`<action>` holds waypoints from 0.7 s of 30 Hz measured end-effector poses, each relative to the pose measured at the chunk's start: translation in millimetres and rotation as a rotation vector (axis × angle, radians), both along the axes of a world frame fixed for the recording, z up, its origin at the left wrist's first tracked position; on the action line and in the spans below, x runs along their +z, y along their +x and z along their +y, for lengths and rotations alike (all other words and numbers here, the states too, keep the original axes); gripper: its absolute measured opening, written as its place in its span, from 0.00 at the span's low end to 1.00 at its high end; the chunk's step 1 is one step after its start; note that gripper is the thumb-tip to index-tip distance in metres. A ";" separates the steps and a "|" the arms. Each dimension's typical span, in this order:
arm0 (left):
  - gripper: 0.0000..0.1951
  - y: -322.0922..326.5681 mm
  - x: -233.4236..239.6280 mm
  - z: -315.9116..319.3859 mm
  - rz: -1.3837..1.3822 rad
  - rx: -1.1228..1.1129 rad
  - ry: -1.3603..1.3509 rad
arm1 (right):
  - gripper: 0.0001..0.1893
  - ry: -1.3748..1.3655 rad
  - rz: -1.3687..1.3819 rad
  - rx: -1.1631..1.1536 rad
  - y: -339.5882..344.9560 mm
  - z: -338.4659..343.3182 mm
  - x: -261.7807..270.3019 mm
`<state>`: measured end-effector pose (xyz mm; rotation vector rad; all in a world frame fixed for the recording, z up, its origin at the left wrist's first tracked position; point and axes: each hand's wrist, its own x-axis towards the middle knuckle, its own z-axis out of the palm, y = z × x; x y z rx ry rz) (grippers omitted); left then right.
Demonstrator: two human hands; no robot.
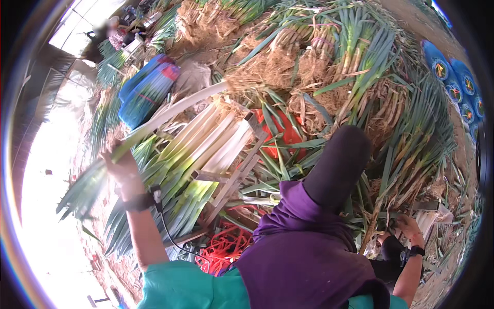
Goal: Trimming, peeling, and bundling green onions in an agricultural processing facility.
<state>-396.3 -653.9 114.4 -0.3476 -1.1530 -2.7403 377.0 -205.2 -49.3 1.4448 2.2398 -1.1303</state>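
My left hand (122, 170) is raised at the left, its fingers closed around the green part of a long scallion stalk (179, 105). The stalk's white shank slants up to the right, and its root end reaches the rooty bundles. Below it, a row of trimmed white scallions (206, 145) lies on a metal rack (235, 175), green leaves towards the lower left. At the lower right my right hand (410, 230) is bent beside dry leaves and a small metal stand (424, 206). Its fingers are partly hidden, so whether they hold anything is unclear.
Rooty scallion bundles (320, 58) heap up ahead and to the right. A blue-wrapped bundle (148, 89) lies at the upper left; blue rolls (459, 85) lie far right. Red strapping (224, 247) and an orange-red bag (283, 131) are near my legs. Another person (117, 36) sits far off.
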 end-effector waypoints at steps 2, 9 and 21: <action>0.21 -8.9 -63.0 -19.2 -0.336 0.192 0.077 | 0.17 -0.014 -0.042 -0.025 -2.4 -3.1 0.1; 0.26 -6.8 -167.4 -55.8 -0.804 0.177 -0.244 | 0.17 -0.028 0.072 -0.086 23.9 -0.2 -36.2; 0.24 12.3 -147.0 34.8 0.489 0.385 -2.188 | 0.14 -0.095 -0.026 -0.103 23.7 -14.9 -43.2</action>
